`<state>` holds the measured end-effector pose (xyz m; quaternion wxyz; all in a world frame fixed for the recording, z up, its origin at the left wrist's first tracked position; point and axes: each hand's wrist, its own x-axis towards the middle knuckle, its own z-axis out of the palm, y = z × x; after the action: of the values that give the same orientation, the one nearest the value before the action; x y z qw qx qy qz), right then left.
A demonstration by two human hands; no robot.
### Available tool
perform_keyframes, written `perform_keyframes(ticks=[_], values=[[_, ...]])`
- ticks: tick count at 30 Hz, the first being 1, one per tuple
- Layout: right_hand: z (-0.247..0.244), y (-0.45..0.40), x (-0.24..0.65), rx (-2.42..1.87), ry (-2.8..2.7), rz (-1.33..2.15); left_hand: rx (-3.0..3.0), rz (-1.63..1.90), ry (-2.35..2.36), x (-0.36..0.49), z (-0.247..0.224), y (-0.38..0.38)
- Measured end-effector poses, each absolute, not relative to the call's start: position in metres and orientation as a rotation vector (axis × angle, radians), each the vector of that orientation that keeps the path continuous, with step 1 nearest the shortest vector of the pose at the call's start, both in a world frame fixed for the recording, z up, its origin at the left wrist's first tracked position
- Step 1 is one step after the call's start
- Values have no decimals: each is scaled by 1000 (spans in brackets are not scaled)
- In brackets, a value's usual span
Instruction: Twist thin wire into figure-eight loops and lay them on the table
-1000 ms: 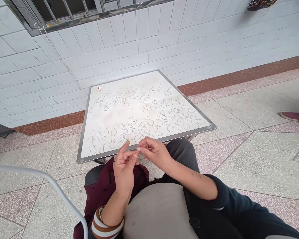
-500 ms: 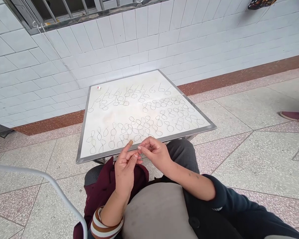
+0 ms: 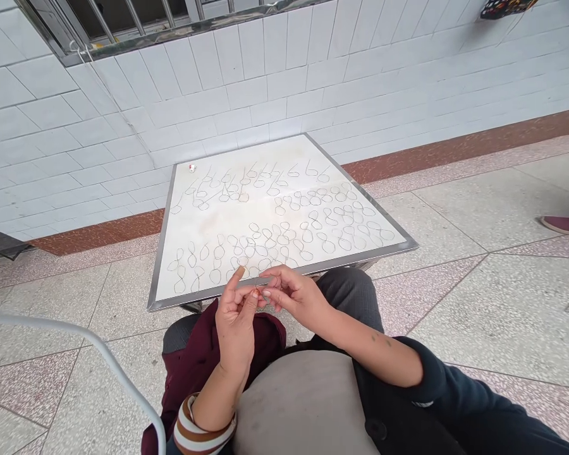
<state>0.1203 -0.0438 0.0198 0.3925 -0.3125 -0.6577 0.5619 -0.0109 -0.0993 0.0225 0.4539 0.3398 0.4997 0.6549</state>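
Note:
My left hand [image 3: 237, 319] is closed in a pinch, thumb against fingers, on a thin dark wire [image 3: 262, 289]. Its index finger, with a tan wrap at the tip, points up. My right hand [image 3: 299, 297] meets it from the right and grips the same wire between thumb and fingers. Much of the wire is covered by the fingertips. Both hands are above my lap, at the near edge of a white table [image 3: 227, 218] with a grey metal rim. Many thin wires bent into figure-eight shapes [image 3: 344, 237] lie on it, and single loops with straight tails [image 3: 312, 169] lie farther back.
A small white and red object [image 3: 192, 168] sits at the table's far left corner. Behind stands a white tiled wall [image 3: 246, 76] with a barred window. A grey curved tube [image 3: 99, 347] runs along the lower left. Another person's dark red shoe [image 3: 566, 225] shows at right.
My right hand has shifted slightly, its thumb and fingers now lower and closer to my left fingertips. My left hand keeps its pinch. The whole view has drifted a little.

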Motion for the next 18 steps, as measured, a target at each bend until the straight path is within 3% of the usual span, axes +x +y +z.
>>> perform_keyframes(ticks=[7,18], values=[[10,-44,112,-875,-1576,1356,846,1606,1192,-12,20,-99],[14,-43,115,-956,-1919,993,886,1540,1249,-16,16,-96]])
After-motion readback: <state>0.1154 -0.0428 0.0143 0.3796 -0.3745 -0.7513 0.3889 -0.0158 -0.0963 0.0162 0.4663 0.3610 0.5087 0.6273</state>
